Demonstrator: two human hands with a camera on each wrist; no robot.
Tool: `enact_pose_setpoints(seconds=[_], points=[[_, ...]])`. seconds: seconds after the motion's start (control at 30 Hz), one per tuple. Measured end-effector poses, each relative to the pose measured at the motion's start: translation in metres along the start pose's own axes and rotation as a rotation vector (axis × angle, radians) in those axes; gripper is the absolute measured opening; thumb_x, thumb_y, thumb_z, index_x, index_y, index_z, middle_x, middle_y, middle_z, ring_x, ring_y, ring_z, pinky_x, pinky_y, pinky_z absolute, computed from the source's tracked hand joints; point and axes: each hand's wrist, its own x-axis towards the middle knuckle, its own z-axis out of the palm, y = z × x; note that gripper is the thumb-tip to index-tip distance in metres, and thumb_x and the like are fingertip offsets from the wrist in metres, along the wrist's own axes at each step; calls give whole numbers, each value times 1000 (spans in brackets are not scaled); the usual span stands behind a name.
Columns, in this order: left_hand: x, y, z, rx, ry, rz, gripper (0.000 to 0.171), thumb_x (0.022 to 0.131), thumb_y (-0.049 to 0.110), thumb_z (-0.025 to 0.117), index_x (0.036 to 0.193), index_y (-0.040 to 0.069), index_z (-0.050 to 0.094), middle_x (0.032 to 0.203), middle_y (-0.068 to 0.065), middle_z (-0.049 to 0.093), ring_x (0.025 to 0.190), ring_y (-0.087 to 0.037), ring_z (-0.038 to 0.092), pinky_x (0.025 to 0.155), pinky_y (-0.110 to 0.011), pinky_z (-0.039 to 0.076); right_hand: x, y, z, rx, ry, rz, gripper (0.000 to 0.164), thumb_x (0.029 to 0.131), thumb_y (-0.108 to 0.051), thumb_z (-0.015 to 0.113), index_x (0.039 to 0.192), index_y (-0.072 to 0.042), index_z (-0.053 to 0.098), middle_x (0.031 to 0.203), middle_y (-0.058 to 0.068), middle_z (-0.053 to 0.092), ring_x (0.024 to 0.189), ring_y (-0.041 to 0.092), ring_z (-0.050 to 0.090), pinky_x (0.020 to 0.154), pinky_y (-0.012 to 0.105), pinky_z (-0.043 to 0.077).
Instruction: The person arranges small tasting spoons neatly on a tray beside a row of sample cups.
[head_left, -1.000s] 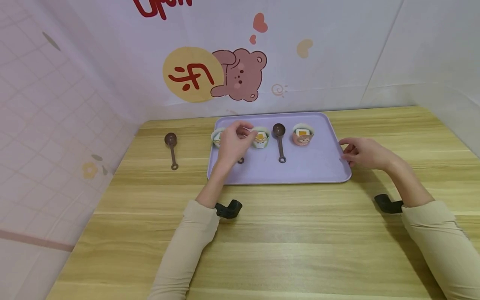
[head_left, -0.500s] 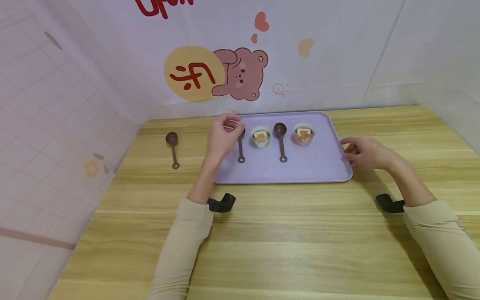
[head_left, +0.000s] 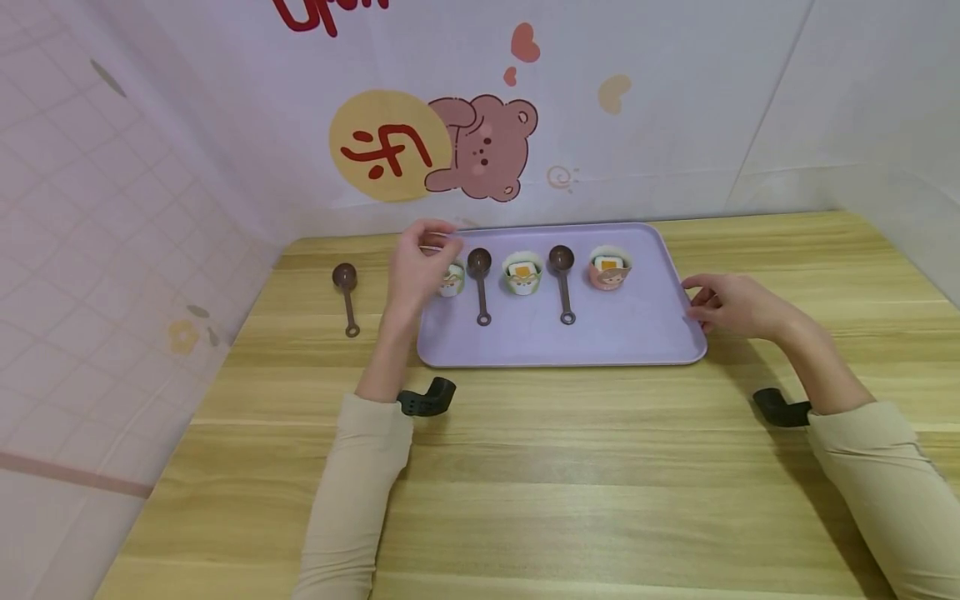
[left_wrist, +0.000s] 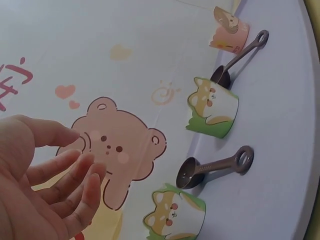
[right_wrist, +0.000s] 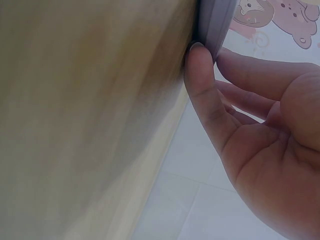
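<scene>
A lavender tray [head_left: 633,333] lies on the wooden table. On it, a green dog-print paper cup [head_left: 452,289], a brown measuring spoon [head_left: 482,292], a second dog-print cup [head_left: 522,286], another brown spoon [head_left: 565,292] and a pink cup [head_left: 609,280] form a row. White-and-orange pieces show inside the middle and pink cups. My left hand [head_left: 416,271] hovers over the tray's left end, partly covering the leftmost cup; in the left wrist view its loosely bent fingers [left_wrist: 92,192] hold nothing. My right hand [head_left: 735,307] pinches the tray's right edge between thumb and fingers.
A third brown measuring spoon [head_left: 347,296] lies on the table [head_left: 525,483] left of the tray. Behind the table's back edge stands a white printed wall covering [head_left: 660,142] with a bear drawing.
My left hand has moved left from over the tray's left part toward its left end, uncovering the left spoon and part of the leftmost cup. My right hand stays at the tray's edge.
</scene>
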Motion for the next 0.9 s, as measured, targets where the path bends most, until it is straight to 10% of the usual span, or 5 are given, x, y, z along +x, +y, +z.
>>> enact_pose_setpoints(seconds=[0.9], points=[[15,-20,-53,35,72,-112,30,95,23,70,119,7,66,104,-5,63,81,-14,63,71,-24,52,-1,-1,1,9,0,2,45,96,3,63,132,22,44,94,23,68,74,27,70,66,33,59]])
